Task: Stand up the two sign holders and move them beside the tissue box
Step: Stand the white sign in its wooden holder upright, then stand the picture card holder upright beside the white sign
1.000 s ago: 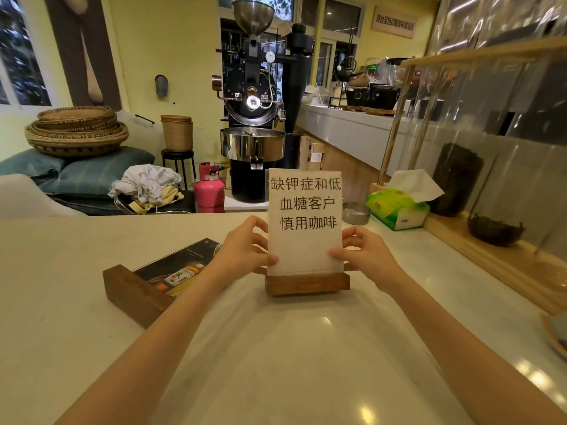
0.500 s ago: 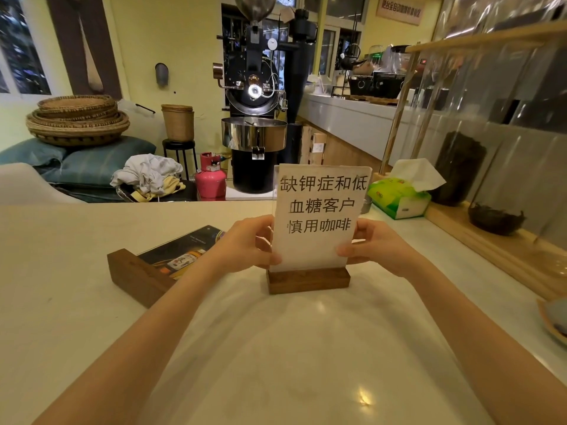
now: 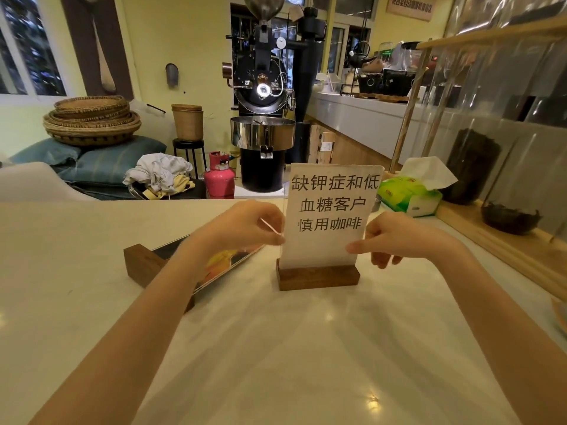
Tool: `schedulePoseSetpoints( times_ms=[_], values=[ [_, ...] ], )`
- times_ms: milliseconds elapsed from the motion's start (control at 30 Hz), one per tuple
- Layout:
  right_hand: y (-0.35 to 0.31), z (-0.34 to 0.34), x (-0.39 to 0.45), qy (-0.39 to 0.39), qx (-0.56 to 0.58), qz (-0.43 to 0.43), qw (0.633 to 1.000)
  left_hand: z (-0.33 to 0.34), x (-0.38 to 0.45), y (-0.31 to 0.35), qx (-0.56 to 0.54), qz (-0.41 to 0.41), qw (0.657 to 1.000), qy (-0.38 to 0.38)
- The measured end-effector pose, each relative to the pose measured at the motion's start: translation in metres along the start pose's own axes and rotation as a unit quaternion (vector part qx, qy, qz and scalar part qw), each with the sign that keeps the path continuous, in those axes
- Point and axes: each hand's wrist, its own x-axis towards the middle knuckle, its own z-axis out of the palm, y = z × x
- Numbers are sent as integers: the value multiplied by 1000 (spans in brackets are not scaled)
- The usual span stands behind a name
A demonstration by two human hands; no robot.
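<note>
I have the white sign holder (image 3: 331, 222) upright on the counter (image 3: 92, 302), its wooden base flat on the surface, a little right of centre. My left hand (image 3: 248, 230) pinches the left edge of its panel, and my right hand (image 3: 395, 237) grips the right edge, thumb across the front and fingers behind. So one holder stands, but it is not yet in place: the green tissue box (image 3: 409, 194) sits farther away and to the right, near the wooden rail, with a clear gap between it and the sign.

The second sign holder (image 3: 171, 265) lies flat to the left, panel face up, partly hidden under my left forearm, untouched.

By my reckoning I am about a quarter through. Left to do: slide or carry this sign to the far right beside the tissues, then raise the other one and bring it over too.
</note>
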Motion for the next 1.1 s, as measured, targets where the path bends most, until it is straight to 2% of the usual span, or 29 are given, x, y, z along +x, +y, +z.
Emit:
schedulePoseSetpoints(
  times_ms=[200, 300, 367, 467, 567, 633, 700, 900, 1000, 1100],
  values=[
    [-50, 19, -30, -81, 54, -166, 981, -43, -18, -9, 6, -8, 999, 42],
    [-77, 42, -28, -81, 140, -212, 964, -56, -22, -32, 20, -45, 997, 61],
    [-95, 64, -16, -89, 259, -191, 943, -62, -25, -50, 33, -78, 993, 86],
    [-117, 96, 8, -121, 431, -90, 890, -67, -28, -75, 38, -126, 984, 118],
    [-132, 118, 32, -149, 535, 10, 831, -68, -27, -91, 24, -151, 982, 109],
    [-151, 132, 46, -150, 560, 47, 813, -77, -30, -111, 38, -179, 975, 127],
    [-148, 137, 51, -122, 569, 68, 810, -75, -26, -120, 69, -205, 969, 123],
    [-141, 140, 50, -97, 594, 110, 791, -67, -22, -132, 97, -277, 953, 70],
    [-145, 144, 49, -95, 610, 109, 779, -65, -21, -135, 78, -281, 955, 60],
    [-150, 153, 53, -71, 636, 112, 760, -65, -20, -137, 64, -278, 955, 85]
  ],
)
